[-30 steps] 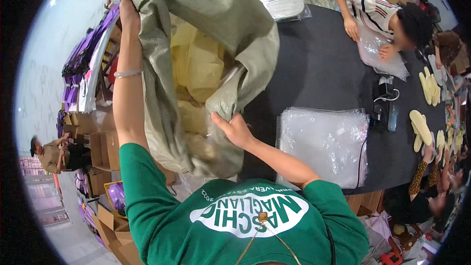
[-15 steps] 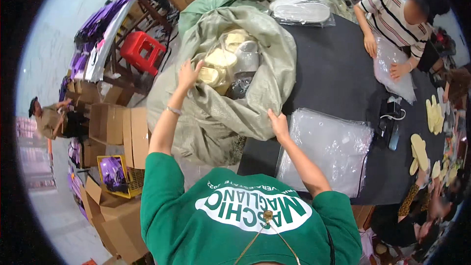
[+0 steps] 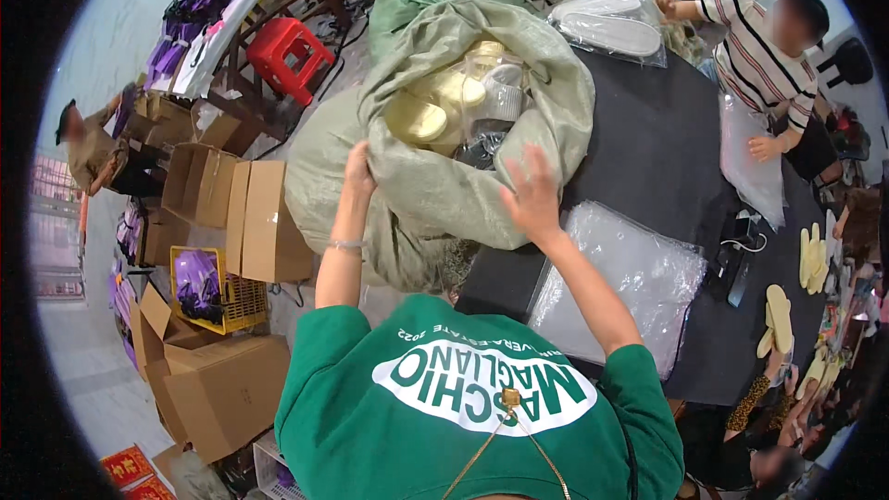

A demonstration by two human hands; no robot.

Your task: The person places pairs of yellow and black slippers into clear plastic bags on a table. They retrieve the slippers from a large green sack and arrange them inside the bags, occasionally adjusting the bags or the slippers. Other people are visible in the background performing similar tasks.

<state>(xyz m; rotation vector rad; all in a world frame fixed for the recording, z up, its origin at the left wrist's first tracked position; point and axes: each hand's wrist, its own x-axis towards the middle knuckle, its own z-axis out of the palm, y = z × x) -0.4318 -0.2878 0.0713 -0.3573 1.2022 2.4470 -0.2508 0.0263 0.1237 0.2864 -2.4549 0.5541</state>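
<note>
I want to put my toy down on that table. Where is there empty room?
Bare dark table top lies between the big grey-green woven sack and the person in the striped shirt. Near the front, the stack of clear plastic bags fills it. The right edge is crowded with pale yellow insoles.

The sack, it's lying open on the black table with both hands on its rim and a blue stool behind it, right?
Not quite: the stool is red, as the head view shows. The sack does lie open on the black table, left hand and right hand on its rim.
</note>
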